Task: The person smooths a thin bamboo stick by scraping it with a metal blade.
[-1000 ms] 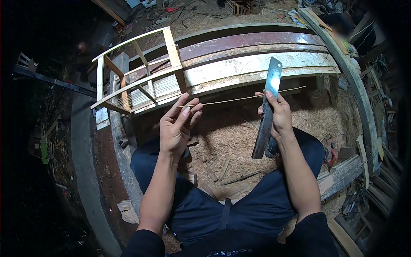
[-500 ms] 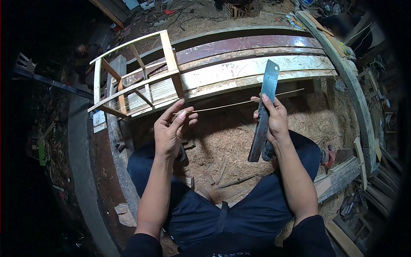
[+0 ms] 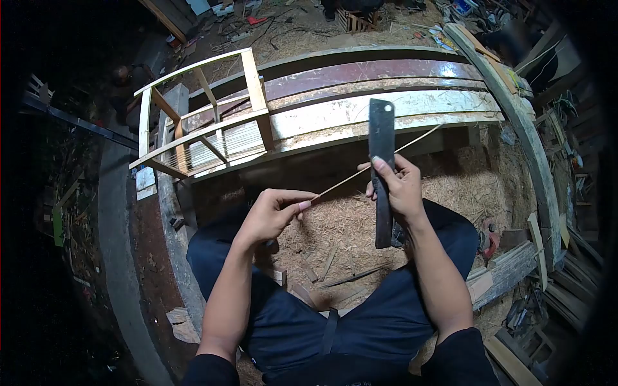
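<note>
A thin pale strip (image 3: 343, 181) slants up to the right between my two hands. My left hand (image 3: 275, 212) pinches its lower end between thumb and fingers. In my right hand (image 3: 395, 183) is a long dark blade (image 3: 382, 134) with a hole near its top corner, held nearly upright with the thumb on its face. The strip passes behind the blade at my right fingers, and its far end reaches up over the edge of the white plank (image 3: 347, 112). Left of the blade, a wooden frame (image 3: 256, 83) with thin parallel strips stands on the planks.
A long beam (image 3: 537, 148) runs down the right side. Wood shavings (image 3: 347, 225) and offcuts cover the ground between my legs. A red tool (image 3: 490, 241) lies by my right knee. One person (image 3: 132, 90) is at the far left, and another is partly visible at the upper right.
My left hand has moved down and right, so the strip now slopes more steeply. The blade has shifted left, turned more upright and its face has gone darker.
</note>
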Action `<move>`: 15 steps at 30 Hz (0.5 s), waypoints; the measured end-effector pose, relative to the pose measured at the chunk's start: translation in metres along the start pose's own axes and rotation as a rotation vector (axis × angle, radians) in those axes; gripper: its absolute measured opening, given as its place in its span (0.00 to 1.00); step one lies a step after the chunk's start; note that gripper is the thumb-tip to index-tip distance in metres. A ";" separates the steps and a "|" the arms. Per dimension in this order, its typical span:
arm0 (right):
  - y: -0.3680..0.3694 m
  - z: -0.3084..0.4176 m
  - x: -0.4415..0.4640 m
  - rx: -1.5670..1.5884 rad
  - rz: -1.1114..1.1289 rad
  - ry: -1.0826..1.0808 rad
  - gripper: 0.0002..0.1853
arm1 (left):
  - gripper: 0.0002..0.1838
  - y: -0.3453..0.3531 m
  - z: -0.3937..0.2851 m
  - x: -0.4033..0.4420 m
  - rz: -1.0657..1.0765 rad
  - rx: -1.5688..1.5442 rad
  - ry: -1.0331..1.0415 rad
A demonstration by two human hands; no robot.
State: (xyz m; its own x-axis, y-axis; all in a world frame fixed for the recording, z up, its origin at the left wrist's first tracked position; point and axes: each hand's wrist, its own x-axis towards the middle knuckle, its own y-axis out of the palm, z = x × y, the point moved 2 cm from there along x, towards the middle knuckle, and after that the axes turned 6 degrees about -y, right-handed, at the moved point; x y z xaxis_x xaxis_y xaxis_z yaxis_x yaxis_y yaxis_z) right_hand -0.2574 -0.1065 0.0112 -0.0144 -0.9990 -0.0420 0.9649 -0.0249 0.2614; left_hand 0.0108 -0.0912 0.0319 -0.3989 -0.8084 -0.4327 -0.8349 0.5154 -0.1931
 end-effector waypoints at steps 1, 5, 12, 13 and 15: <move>-0.003 0.001 0.002 0.016 -0.043 -0.007 0.13 | 0.14 -0.002 -0.002 -0.001 -0.055 0.017 0.008; -0.028 0.008 0.011 0.081 -0.233 -0.076 0.12 | 0.13 -0.012 0.004 -0.003 -0.138 0.101 -0.009; -0.019 0.004 0.005 0.039 -0.160 -0.062 0.13 | 0.13 0.003 -0.005 0.000 -0.050 0.094 0.033; -0.014 0.002 0.003 0.042 -0.126 -0.054 0.13 | 0.14 0.009 -0.001 0.004 -0.016 0.013 -0.018; -0.002 -0.001 0.000 0.020 -0.049 -0.058 0.13 | 0.17 0.022 -0.022 0.002 0.059 -0.060 -0.086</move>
State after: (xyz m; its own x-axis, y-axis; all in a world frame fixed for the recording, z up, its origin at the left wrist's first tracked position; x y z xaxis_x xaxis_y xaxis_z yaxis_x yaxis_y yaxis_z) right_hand -0.2588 -0.1064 0.0096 -0.0770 -0.9970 0.0003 0.9573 -0.0738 0.2795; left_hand -0.0163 -0.0878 0.0465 -0.4161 -0.7483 -0.5166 -0.8330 0.5415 -0.1133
